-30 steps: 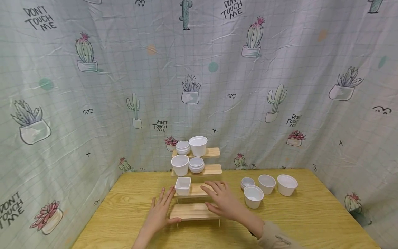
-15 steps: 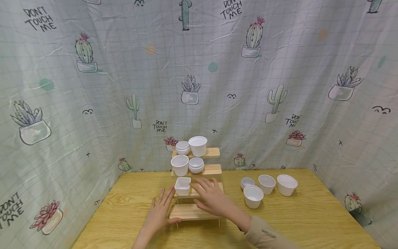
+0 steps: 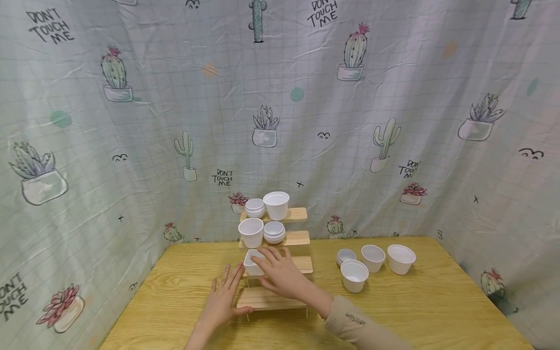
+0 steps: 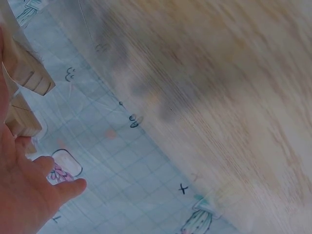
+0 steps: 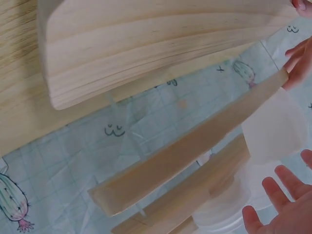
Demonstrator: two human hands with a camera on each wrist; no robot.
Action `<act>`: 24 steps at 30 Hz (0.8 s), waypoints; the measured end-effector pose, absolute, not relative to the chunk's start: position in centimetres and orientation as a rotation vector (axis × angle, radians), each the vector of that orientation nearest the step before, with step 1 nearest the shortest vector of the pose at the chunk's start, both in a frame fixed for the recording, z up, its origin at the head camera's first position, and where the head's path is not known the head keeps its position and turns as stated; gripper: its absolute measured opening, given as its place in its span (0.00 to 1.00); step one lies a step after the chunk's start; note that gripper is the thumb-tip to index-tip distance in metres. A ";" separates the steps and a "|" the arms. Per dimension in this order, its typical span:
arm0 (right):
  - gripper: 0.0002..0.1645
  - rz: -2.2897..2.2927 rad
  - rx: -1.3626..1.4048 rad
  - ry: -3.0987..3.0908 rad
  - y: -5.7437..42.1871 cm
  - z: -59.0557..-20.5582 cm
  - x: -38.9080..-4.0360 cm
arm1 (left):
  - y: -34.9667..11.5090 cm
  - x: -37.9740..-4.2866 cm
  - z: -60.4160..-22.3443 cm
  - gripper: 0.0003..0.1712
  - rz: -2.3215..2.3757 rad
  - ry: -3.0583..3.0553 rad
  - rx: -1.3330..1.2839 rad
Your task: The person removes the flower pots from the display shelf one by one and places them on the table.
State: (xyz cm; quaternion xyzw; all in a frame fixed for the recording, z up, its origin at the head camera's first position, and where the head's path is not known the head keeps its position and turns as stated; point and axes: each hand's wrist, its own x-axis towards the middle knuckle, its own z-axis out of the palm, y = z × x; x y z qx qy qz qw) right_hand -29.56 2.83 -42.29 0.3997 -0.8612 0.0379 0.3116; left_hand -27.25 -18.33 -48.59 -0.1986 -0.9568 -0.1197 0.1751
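Observation:
A small white square pot (image 3: 250,263) sits at the left end of the third board down on a tiered wooden stand (image 3: 302,264). My right hand (image 3: 282,275) hangs over the pot's right side, fingers spread and covering part of it. In the right wrist view, its extended fingertips (image 5: 273,187) stay a little apart from the pot (image 5: 278,129). My left hand (image 3: 224,295) lies along the stand's left side, fingers straight; the fingertips are at the pot's board and the thumb at the lowest board. In the left wrist view, part of this hand (image 4: 29,195) shows beside the board ends.
White round pots stand on the upper two boards, among them a large one (image 3: 276,206) and a rounded one (image 3: 274,233). To the right on the wooden table (image 3: 420,311) stand several more, including a near one (image 3: 354,277) and a far-right one (image 3: 400,259). A cactus-print curtain (image 3: 280,97) hangs behind.
My right hand has moved left along the board, from its right part to over the square pot. The left hand stays at the stand's side. The head view has shifted slightly.

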 end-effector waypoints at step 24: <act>0.32 0.019 0.992 -2.353 1.5 -43.4 -30.9 | -18.3 -27.3 -48.5 0.62 -0.355 -2.690 -0.565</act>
